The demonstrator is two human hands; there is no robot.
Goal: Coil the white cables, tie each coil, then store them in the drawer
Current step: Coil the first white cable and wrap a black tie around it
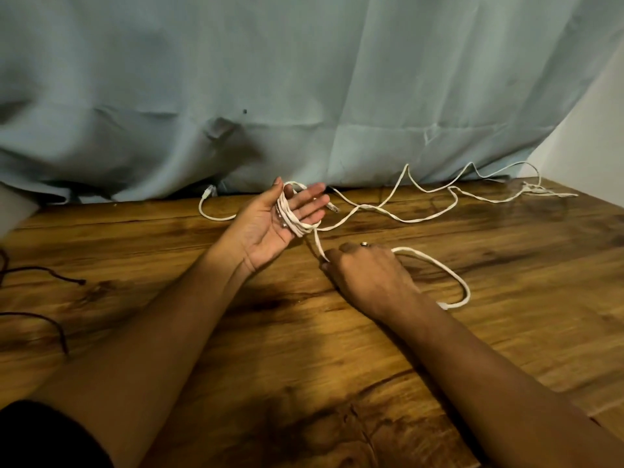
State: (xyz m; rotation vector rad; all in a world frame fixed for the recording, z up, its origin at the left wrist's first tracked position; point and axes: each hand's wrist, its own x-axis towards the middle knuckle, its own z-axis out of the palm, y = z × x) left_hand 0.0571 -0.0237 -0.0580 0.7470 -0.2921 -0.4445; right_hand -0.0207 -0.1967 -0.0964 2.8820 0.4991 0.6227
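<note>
My left hand (270,224) is held palm up above the wooden table (304,349), fingers straight, with several turns of a white cable (294,220) wound around the palm. From that coil the cable runs down to my right hand (368,275), which pinches it knuckles up, a ring on one finger. Past my right hand the cable makes a loose loop (452,275) on the table. More white cable (422,194) trails in loose bends toward the back right corner. Another white cable end with a clear plug (208,192) lies behind my left hand. No drawer is in view.
A pale blue curtain (304,96) hangs along the back edge of the table. Dark cords (50,275) lie at the left edge. A white wall (591,130) stands at the right.
</note>
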